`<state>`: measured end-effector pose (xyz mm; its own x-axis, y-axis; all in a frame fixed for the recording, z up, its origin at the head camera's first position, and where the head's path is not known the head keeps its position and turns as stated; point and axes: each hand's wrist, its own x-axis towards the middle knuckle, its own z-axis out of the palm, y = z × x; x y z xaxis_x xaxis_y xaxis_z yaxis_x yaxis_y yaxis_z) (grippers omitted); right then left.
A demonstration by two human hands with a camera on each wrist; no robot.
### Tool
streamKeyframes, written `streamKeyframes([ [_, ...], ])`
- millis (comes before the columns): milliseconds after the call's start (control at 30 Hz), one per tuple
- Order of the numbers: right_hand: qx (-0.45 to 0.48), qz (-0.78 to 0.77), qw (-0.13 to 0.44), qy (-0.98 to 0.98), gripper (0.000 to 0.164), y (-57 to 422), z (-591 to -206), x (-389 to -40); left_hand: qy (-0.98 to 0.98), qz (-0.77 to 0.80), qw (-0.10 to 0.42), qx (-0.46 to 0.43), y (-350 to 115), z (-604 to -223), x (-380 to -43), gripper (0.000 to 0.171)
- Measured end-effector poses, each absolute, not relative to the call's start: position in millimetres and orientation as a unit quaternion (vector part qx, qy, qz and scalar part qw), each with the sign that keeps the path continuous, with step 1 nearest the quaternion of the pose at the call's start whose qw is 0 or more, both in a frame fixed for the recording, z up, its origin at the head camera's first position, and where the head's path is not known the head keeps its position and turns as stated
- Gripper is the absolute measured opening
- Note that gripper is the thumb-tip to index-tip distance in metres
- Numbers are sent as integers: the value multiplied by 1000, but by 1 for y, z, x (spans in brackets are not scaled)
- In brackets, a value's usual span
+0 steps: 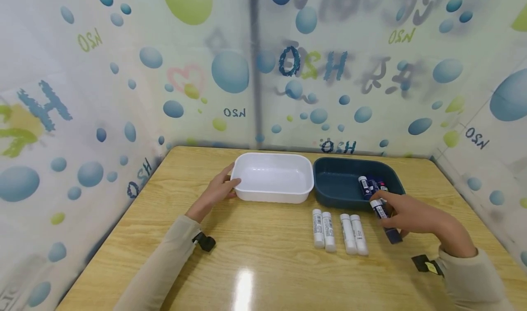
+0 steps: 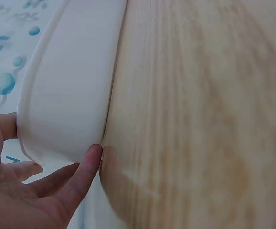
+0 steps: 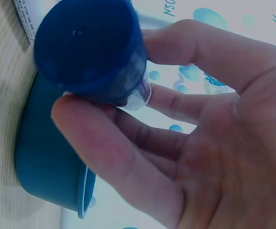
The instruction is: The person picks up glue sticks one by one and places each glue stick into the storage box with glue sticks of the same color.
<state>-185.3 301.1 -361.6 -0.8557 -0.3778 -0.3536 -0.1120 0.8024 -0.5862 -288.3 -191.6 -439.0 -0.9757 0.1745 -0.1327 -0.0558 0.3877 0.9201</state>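
At the left end of the white plastic tray (image 1: 273,195), my left hand (image 1: 217,190) grips the wall with thumb on the rim and fingers outside. The left wrist view shows its fingertips (image 2: 92,155) at the tray's lower edge. My right hand (image 1: 413,214) holds a tilted tube (image 1: 384,220) with a white upper end, printed label and dark blue lower end. That blue end (image 3: 88,47) faces the right wrist camera. The held tube is at the near right side of the dark teal tray (image 1: 341,201), where several similar tubes (image 1: 372,185) lie at the right.
Two white tubes (image 1: 323,231) lie side by side on the wooden table (image 1: 230,256), in front of the trays. Another white pair (image 1: 354,234) lies just right of them. Behind the table hangs a patterned curtain (image 1: 197,119); the trays stand close to it.
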Motion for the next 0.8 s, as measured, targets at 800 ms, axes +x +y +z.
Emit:
streamKeyframes([
  [800, -151, -238, 216, 935, 64, 291, -330, -208, 831, 547, 96, 32, -193, -445, -293, 71],
])
